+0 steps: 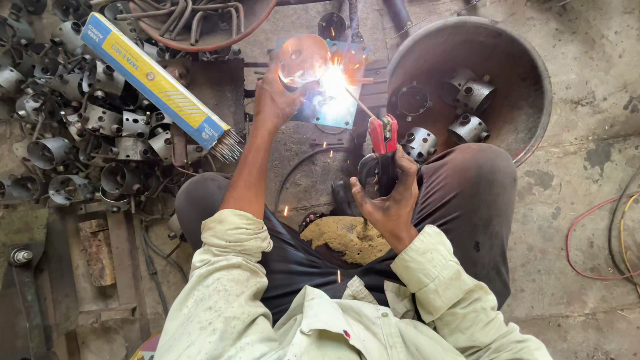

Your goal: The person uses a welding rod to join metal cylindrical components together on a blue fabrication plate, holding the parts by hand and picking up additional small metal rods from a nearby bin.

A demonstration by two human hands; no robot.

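Observation:
My left hand point(277, 100) grips a short metal cylinder point(301, 59) and holds it against a flat metal plate point(340, 110) on the ground. My right hand point(387, 197) is closed around a red-jawed electrode holder point(382, 137). Its thin welding rod point(360, 105) reaches up to the joint, where a bright white arc point(333, 83) throws sparks. I squat over the work in a pale long-sleeved shirt and dark trousers.
A large round metal pan point(533, 80) at the right holds several short metal cylinders point(472, 97). A heap of similar cylinders point(80, 127) lies at the left, under a long blue-and-yellow box of welding rods point(153, 80). Cables point(600, 233) trail at the right.

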